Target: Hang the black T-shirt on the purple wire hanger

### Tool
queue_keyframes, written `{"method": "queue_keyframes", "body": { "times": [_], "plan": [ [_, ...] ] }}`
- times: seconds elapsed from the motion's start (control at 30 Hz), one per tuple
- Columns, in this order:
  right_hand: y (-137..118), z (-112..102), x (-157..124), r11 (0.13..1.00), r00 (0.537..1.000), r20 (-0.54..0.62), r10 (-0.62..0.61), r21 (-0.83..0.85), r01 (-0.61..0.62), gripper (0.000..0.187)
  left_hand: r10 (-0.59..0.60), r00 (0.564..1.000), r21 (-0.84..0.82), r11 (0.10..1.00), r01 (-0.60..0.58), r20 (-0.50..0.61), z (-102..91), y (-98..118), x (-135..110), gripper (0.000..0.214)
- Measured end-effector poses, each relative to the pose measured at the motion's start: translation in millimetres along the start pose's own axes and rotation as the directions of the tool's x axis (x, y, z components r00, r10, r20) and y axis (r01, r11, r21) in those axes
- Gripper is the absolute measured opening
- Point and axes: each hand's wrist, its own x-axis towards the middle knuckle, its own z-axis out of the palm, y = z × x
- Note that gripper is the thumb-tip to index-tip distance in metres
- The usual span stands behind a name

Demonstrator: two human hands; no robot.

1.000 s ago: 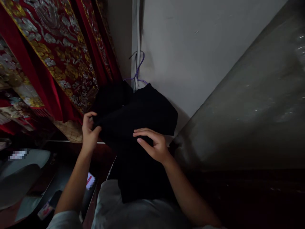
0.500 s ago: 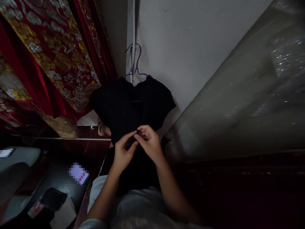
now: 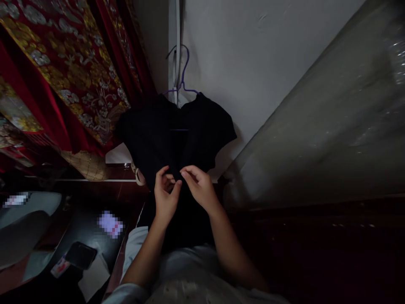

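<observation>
A black short-sleeved shirt (image 3: 209,126) hangs from a purple hanger (image 3: 184,74), its front parted below the neckline. At the shirt's lower front, my right hand (image 3: 201,185) pinches the dark front edge between thumb and forefinger. Any small part inside that pinch is too dark to make out. My left hand (image 3: 165,196) is beside it, thumb and fingers apart, against the other half of the shirt's front. A narrow gap separates the two hands.
Red embroidered cloth (image 3: 82,71) hangs at the left. Below it, a dark table (image 3: 87,228) carries a lit phone (image 3: 110,223), a black phone-like object (image 3: 81,255) and white paper (image 3: 94,276). Plastic-covered material (image 3: 316,139) leans along the right wall.
My left hand has come away from the right hand's fingertips and opened. The right hand keeps its pinch. The view has shifted slightly, and the shirt's front shows more parted.
</observation>
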Motion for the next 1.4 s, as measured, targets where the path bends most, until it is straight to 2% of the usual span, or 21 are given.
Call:
{"method": "queue_keyframes", "body": {
  "times": [0.17,0.33,0.5,0.7,0.9,1.07,1.17,1.27,1.33,1.4],
  "plan": [
    [-2.2,-3.9,-1.6,0.999,0.999,0.039,-0.001,-0.054,0.003,0.025,0.028,0.996,0.036,0.999,-0.031,0.090,-5.0,4.8,0.0,0.035],
    [-6.5,-4.8,-4.2,0.995,0.997,-0.013,-0.079,-0.070,0.078,0.020,0.042,0.991,0.109,0.993,-0.056,0.126,-4.4,10.0,-3.9,0.028],
    [-7.8,-7.0,-5.4,0.992,0.994,-0.020,-0.110,-0.062,0.109,0.018,0.029,0.991,0.125,0.991,-0.046,0.131,-5.6,12.6,-9.5,0.026],
    [-10.2,-10.1,-5.9,0.991,0.987,0.105,-0.126,-0.027,0.129,0.020,0.086,0.994,0.062,0.994,-0.090,0.060,-7.4,12.7,-11.0,0.023],
    [-7.8,-10.2,-8.4,0.981,0.982,0.008,-0.191,-0.039,0.191,0.009,0.086,0.989,0.111,0.989,-0.099,0.118,-8.0,12.3,-10.7,0.025],
    [-9.0,-15.5,-5.0,0.950,0.958,-0.073,-0.276,-0.175,0.260,0.008,0.115,0.975,0.221,0.963,-0.157,0.191,-11.1,13.8,-9.4,0.021],
    [-16.3,-24.0,22.4,0.902,0.913,-0.148,-0.379,-0.278,0.329,0.010,0.123,0.964,0.248,0.951,-0.182,0.237,-12.9,13.2,-9.1,0.015],
    [-30.0,-35.6,77.5,0.842,0.843,-0.214,-0.494,-0.360,0.402,0.015,0.104,0.955,0.265,0.947,-0.180,0.277,-12.3,6.3,-10.5,0.012],
    [-40.2,-42.5,119.2,0.787,0.793,-0.222,-0.567,-0.429,0.443,0.020,0.094,0.949,0.280,0.943,-0.182,0.301,-11.4,-1.2,-12.1,0.008],
    [-48.4,-46.7,152.7,0.749,0.767,-0.208,-0.608,-0.473,0.465,0.024,0.098,0.945,0.297,0.935,-0.195,0.312,-11.3,-7.4,-13.2,0.003]
  ]
}}
